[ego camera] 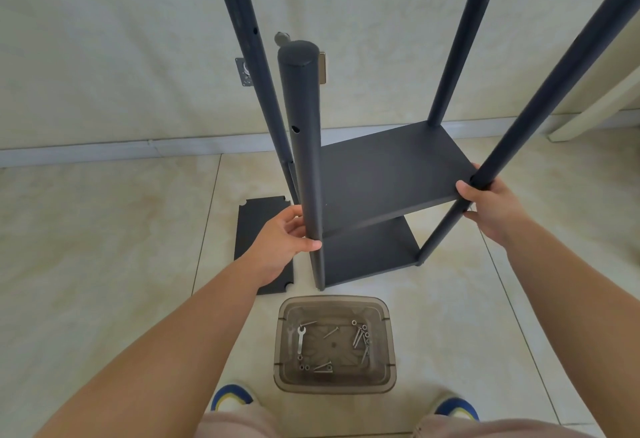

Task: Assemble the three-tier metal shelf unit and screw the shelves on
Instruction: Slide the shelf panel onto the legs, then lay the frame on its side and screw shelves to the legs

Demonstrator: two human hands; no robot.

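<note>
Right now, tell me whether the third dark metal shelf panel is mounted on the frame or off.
Off: the third dark metal shelf panel lies flat on the floor tiles.

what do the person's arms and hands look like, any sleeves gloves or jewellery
Both forearms are bare with no sleeves in view. The left hand and right hand wear no gloves, and no rings, watch or wristbands show on either.
</note>
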